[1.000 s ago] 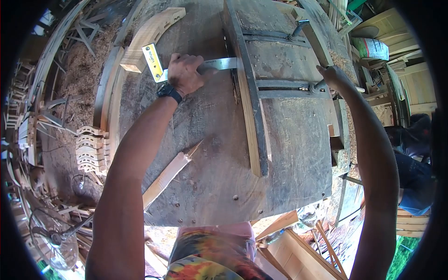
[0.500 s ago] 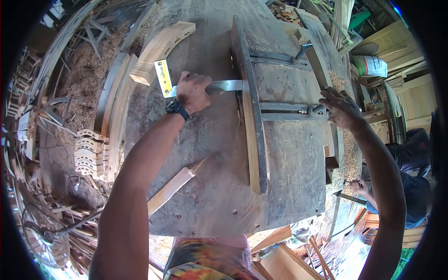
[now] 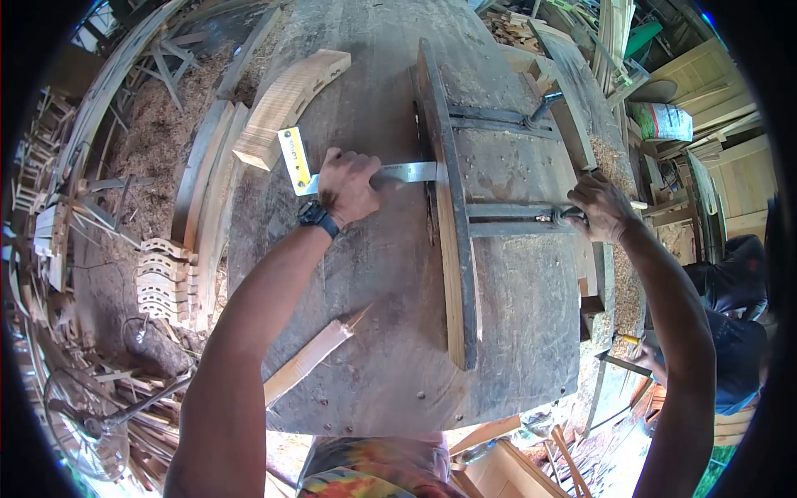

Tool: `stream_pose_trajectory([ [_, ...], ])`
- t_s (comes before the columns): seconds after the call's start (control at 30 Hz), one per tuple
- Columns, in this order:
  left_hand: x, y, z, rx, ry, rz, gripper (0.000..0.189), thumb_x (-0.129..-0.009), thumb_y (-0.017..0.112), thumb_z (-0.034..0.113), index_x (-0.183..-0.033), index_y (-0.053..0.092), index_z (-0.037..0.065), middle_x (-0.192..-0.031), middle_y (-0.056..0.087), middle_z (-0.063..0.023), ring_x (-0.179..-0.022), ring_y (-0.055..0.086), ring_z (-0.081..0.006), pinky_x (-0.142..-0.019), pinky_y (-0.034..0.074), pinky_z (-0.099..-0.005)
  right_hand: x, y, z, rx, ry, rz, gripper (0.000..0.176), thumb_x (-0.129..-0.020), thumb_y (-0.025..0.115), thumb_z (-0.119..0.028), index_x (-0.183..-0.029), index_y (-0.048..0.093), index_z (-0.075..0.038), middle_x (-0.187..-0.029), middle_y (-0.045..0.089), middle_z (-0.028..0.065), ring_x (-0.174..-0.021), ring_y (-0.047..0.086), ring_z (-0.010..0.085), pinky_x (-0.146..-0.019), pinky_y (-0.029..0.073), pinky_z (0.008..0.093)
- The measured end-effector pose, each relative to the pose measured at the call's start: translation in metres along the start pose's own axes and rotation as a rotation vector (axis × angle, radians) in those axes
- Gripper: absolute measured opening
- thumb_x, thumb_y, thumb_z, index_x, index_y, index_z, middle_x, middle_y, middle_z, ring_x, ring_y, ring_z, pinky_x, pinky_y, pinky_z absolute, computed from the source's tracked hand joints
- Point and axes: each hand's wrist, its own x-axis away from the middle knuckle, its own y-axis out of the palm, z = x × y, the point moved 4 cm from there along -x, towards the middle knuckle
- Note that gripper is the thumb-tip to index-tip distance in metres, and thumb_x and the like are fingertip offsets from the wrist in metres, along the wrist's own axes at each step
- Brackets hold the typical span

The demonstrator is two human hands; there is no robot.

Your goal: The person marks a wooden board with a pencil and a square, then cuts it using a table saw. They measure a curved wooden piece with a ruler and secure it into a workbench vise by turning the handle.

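My left hand [image 3: 349,187], with a watch on its wrist, is closed around the blade of a square [image 3: 409,173]. The square's yellow and white handle [image 3: 294,161] lies to the left, and the blade's far end meets the upright fence [image 3: 452,241] on the table saw. At the right, my right hand [image 3: 599,207] is closed on the dark knob at the end of the nearer slotted metal bar [image 3: 515,211]. Another slotted bar [image 3: 496,117] with a bolt handle lies farther off.
A curved wood block [image 3: 286,108] sits at the back left of the worktable [image 3: 374,332]. A split wood piece [image 3: 314,358] lies front left. Stacked curved pieces [image 3: 162,282] stand left. A co-worker [image 3: 735,349] is at the right.
My right hand has moved from spread fingers above the nearer bar's knob to a grip on it. The table appears slightly lower in view. My left hand keeps its hold on the square.
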Motion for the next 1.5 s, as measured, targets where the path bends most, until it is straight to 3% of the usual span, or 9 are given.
stream_pose_trajectory([
  [0.13, -0.001, -0.001, 0.001, 0.013, 0.0, 0.015, 0.042, -0.076, 0.083, 0.046, -0.068, 0.059, 0.013, -0.064, 0.061, -0.0049, -0.066, 0.061, -0.0248, -0.076, 0.042, -0.0408, -0.002, 0.013, 0.005, -0.046, 0.055, -0.146, 0.029, -0.078, 0.078, -0.035, -0.084, 0.068, -0.009, -0.083, 0.063, 0.0108, -0.09, 0.06, 0.029, -0.089, 0.049, 0.043],
  [0.23, -0.002, -0.003, 0.002, 0.048, -0.011, 0.016, 0.04, -0.074, 0.086, 0.043, -0.068, 0.059, 0.013, -0.063, 0.06, -0.0031, -0.065, 0.061, -0.0234, -0.075, 0.041, -0.0402, -0.016, 0.007, -0.004, -0.06, 0.577, -0.33, 0.035, -0.088, 0.068, -0.036, -0.096, 0.074, -0.004, -0.097, 0.071, 0.0175, -0.1, 0.067, 0.0338, -0.095, 0.051, 0.044],
  [0.3, -0.003, -0.003, 0.002, 0.065, -0.019, 0.033, 0.04, -0.073, 0.087, 0.04, -0.067, 0.058, 0.014, -0.062, 0.059, -0.0016, -0.063, 0.06, -0.0227, -0.073, 0.041, -0.0394, -0.014, 0.014, 0.002, -0.316, 1.288, -0.383, 0.039, -0.09, 0.062, -0.031, -0.107, 0.074, 0.002, -0.111, 0.073, 0.0212, -0.11, 0.068, 0.0366, -0.097, 0.052, 0.0449],
  [0.43, -0.01, -0.006, -0.009, 0.088, -0.086, 0.091, 0.04, -0.074, 0.088, 0.039, -0.066, 0.057, 0.015, -0.058, 0.058, -0.0004, -0.056, 0.058, -0.0217, -0.072, 0.04, -0.0383, -0.007, 0.06, 0.031, -0.475, 1.333, -0.393, 0.039, -0.09, 0.057, -0.029, -0.108, 0.073, 0.002, -0.1, 0.074, 0.0269, -0.093, 0.073, 0.0389, -0.08, 0.056, 0.0489],
  [0.47, -0.014, -0.006, -0.012, 0.086, -0.1, 0.099, 0.04, -0.074, 0.088, 0.038, -0.065, 0.056, 0.016, -0.057, 0.057, -0.0002, -0.054, 0.057, -0.0211, -0.072, 0.041, -0.0379, -0.019, 0.018, 0.01, -0.76, 1.464, -0.49, 0.041, -0.091, 0.061, -0.029, -0.113, 0.072, 0.004, -0.125, 0.07, 0.0235, -0.119, 0.066, 0.0376, -0.099, 0.053, 0.0469],
  [0.6, -0.038, 0.003, -0.05, 0.018, -0.146, 0.078, 0.042, -0.076, 0.086, 0.042, -0.067, 0.057, 0.014, -0.059, 0.06, -0.0021, -0.057, 0.062, -0.0222, -0.072, 0.043, -0.038, -0.016, 0.032, 0.012, -0.347, 1.31, -0.274, 0.056, -0.095, 0.064, -0.05, -0.099, 0.075, 0.005, -0.108, 0.074, 0.0235, -0.105, 0.071, 0.0381, -0.091, 0.053, 0.047],
  [0.9, -0.076, 0.037, -0.071, -0.008, 0.067, 0.071, 0.044, -0.081, 0.081, 0.048, -0.072, 0.058, 0.011, -0.066, 0.064, -0.0063, -0.065, 0.065, -0.0274, -0.074, 0.043, -0.041, -0.005, 0.072, 0.035, -0.845, 1.011, -0.365, 0.032, -0.097, 0.066, -0.039, -0.106, 0.08, -0.011, -0.095, 0.075, 0.0188, -0.088, 0.072, 0.0323, -0.084, 0.053, 0.0427],
  [1.0, -0.082, 0.044, -0.074, -0.007, 0.112, 0.071, 0.046, -0.082, 0.079, 0.05, -0.072, 0.056, 0.012, -0.065, 0.062, -0.0058, -0.064, 0.064, -0.0271, -0.074, 0.043, -0.0412, -0.001, 0.084, 0.039, -0.602, 0.906, -0.395, 0.027, -0.097, 0.068, -0.035, -0.108, 0.08, -0.014, -0.088, 0.073, 0.0167, -0.083, 0.072, 0.0297, -0.08, 0.053, 0.0411],
  [1.5, -0.087, 0.056, -0.083, -0.061, 0.088, 0.053, 0.05, -0.086, 0.073, 0.059, -0.073, 0.06, 0.012, -0.071, 0.069, -0.0068, -0.07, 0.068, -0.0259, -0.075, 0.042, -0.0398, 0.008, 0.087, 0.039, -0.737, 1.18, -0.215, 0.046, -0.092, 0.073, -0.043, -0.082, 0.075, 0.002, -0.067, 0.064, 0.0205, -0.061, 0.06, 0.0303, -0.068, 0.048, 0.0461],
])
